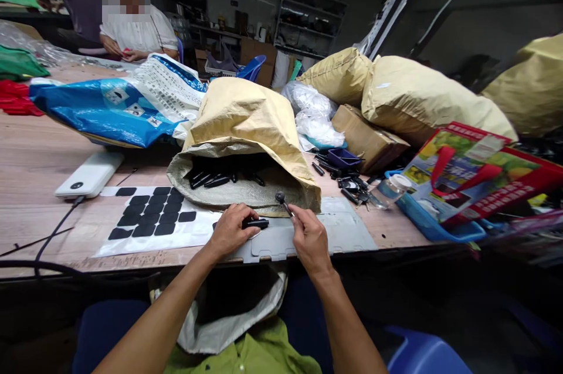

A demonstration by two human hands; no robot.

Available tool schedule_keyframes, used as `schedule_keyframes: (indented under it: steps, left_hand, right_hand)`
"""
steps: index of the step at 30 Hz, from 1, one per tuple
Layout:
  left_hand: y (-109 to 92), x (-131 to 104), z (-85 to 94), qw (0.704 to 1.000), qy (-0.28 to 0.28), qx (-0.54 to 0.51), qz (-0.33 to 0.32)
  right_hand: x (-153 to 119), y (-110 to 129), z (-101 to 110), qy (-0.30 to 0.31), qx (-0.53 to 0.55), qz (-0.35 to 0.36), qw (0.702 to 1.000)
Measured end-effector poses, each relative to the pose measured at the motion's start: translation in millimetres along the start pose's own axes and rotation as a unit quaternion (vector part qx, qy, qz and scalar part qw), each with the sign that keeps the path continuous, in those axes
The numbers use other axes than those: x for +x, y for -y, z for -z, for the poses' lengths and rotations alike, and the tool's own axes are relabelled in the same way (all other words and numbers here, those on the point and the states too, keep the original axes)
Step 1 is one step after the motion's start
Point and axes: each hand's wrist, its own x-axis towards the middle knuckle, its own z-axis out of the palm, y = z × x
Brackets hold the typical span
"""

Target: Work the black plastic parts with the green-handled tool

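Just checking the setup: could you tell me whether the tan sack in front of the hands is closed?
No, the tan sack lies open, with black parts visible inside.

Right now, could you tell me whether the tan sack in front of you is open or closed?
Open: the tan sack lies on its side, its mouth gaping toward the hands, black parts visible inside.

Left hand [229, 231] covers most of a black part [256, 223]; its shape unclear. Black pieces [215, 179] inside the sack [246, 128] mouth shadowed, too small to identify. Sack hides worktop [39, 163] behind it.
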Motion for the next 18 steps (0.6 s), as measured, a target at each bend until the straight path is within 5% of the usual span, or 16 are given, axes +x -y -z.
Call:
schedule_keyframes:
  steps: [5, 18]
  left_hand:
    - [-4.4, 1.0, 0.9, 1.0, 0.003, 0.003, 0.021]
    - [-3.4, 0.9, -0.3, 1.0, 0.006, 0.027, 0.015]
  right_hand:
    - [-17.1, 19.5, 14.7, 0.018, 0.084, 0.022, 0.996]
    - [-27.5, 39.4, 5.7, 0.085, 0.073, 0.016, 0.994]
